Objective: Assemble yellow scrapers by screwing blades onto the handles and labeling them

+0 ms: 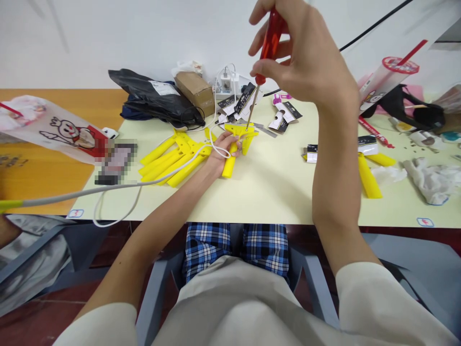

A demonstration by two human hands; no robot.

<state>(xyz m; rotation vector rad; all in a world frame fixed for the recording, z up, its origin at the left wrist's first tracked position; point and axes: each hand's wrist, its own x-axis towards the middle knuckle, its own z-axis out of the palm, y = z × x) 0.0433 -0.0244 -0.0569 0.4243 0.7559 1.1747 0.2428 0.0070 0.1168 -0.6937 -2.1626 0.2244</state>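
My left hand [220, 153] is closed around a yellow plastic tool [228, 167] with a thick handle, held just above the table. High over it, my right hand [288, 57] grips the red handle of a screwdriver [271, 41]. The screwdriver's shaft points down, and its tip meets the head of the yellow tool. A white cable loop lies across my left hand. Just left of that hand, several similar yellow tools [173, 158] lie in a pile on the table.
On the pale table [273, 197] are a black plastic bag [144, 93], a cardboard box [195, 91], a power strip with chargers [228, 81], cut cards [286, 115] and a phone [117, 163]. Drink cups [68, 132] stand at both sides; more yellow tools [369, 175] lie right.
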